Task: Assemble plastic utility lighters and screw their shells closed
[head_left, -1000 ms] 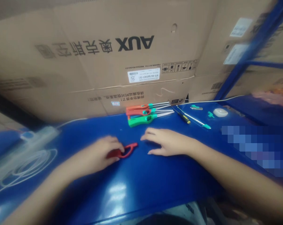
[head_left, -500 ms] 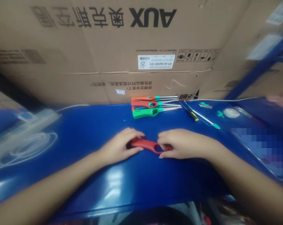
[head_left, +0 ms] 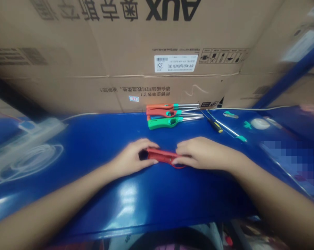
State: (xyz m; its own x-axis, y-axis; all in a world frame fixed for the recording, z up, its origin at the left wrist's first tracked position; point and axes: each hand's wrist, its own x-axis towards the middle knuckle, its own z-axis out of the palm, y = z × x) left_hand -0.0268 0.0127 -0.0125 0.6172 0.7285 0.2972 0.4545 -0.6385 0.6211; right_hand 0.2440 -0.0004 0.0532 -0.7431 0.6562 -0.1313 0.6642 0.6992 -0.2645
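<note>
A red plastic lighter handle (head_left: 162, 156) lies on the blue table (head_left: 151, 198) between my hands. My left hand (head_left: 134, 156) grips its left end with curled fingers. My right hand (head_left: 198, 152) closes over its right end, where a loop of the handle shows under the fingers. Behind them lie several finished long-nosed lighters (head_left: 170, 114), red and green with metal tubes, in a small stack.
A large cardboard box (head_left: 136, 52) walls off the back of the table. A yellow-handled screwdriver (head_left: 216, 125), a metal rod with a teal tip (head_left: 232, 133), small teal parts and a white roll (head_left: 259, 123) lie at the right. White coiled tubing (head_left: 29, 158) sits at the left.
One second ago only my left hand held the red handle, with my right hand flat beside it. Now both hands grip it and it has shifted right, toward the table's middle.
</note>
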